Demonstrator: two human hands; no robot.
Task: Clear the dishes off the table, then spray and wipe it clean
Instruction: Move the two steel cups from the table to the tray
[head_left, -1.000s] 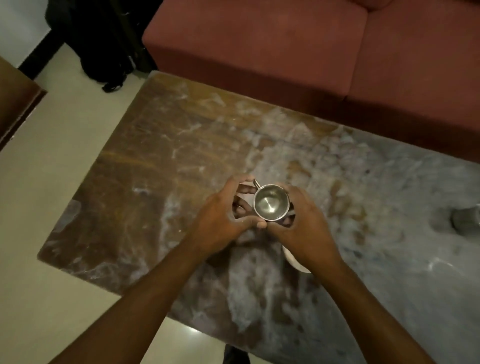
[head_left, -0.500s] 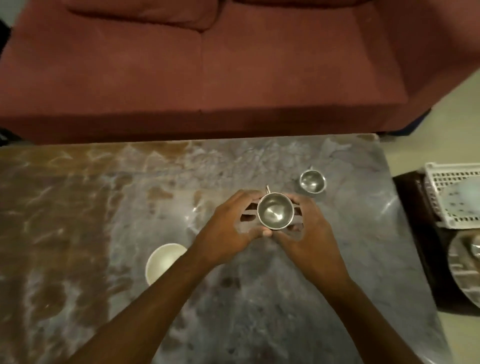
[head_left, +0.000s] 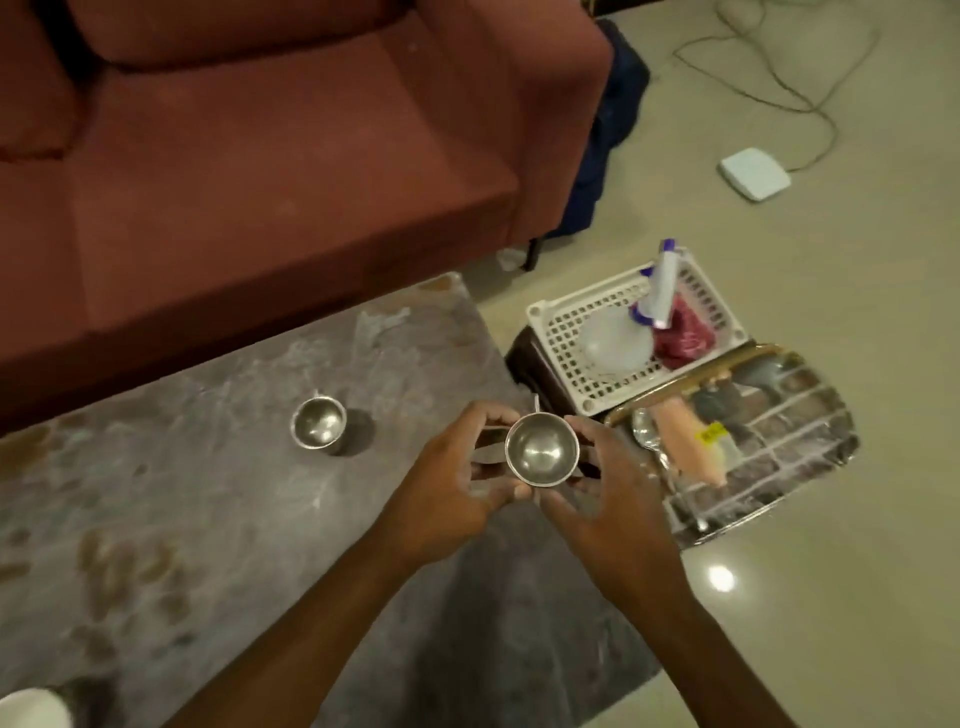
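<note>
While half-curled, both hands around cup.

- The light is dim and warm, and it comes from above.
- One small round glare spot shines on the glossy floor.
- The held cup and the second cup show soft highlights inside.
- The second cup throws a dark shadow to its right on the table. A broad soft shadow darkens the near part of the table.
- The whole picture is a little soft. The spray bottle and the white bowl in the lower left corner are blurred.
- The lines of the sofa bend near the picture's edges.
</note>
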